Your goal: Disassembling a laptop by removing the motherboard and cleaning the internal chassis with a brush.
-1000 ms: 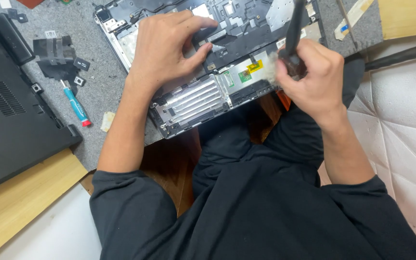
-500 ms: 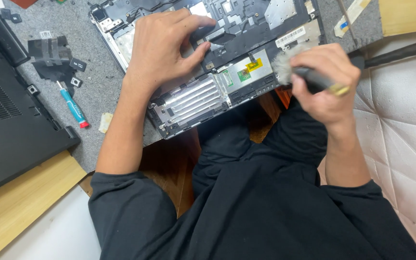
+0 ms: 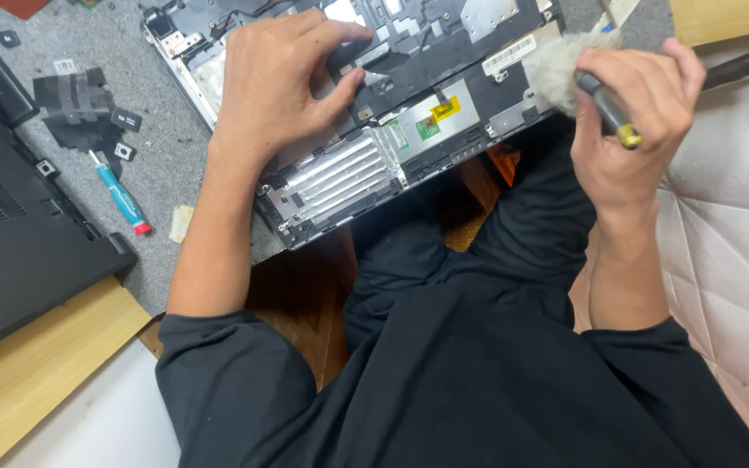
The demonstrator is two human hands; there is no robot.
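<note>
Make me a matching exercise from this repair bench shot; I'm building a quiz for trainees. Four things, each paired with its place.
Things:
1. brush
2. small screwdriver
3. opened laptop chassis
4. black laptop cover

Places:
A. under the left hand
B. at the far left edge
C. in the right hand
D. lying loose on the grey mat

Pairs: 1-C, 2-D, 3-A, 4-B

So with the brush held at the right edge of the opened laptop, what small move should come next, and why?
Probably a short sweep of the brush leftward across the opened laptop base. The right hand holds it with the bristles on the base's right edge, and the left hand presses down on the chassis, steadying it.
</note>
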